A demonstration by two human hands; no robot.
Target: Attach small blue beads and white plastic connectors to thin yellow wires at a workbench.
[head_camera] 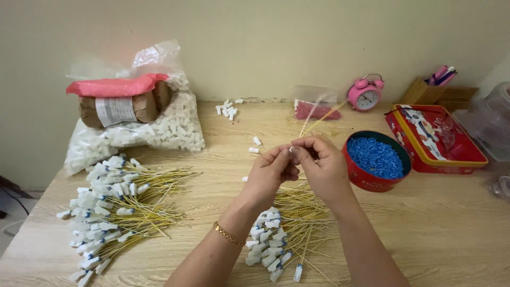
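In the middle of the frame the left hand [272, 171] and right hand [320, 162] pinch one thin yellow wire [314, 120] together, with a big finished pile [114, 204] at lower left, a smaller pile [284, 234] below the hands, and many white caps [159, 130] left in the bag.

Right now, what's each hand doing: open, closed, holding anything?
Left hand: closed, pinching a small white cap at the fingertips.
Right hand: closed, pinching a thin yellow wire against that cap.
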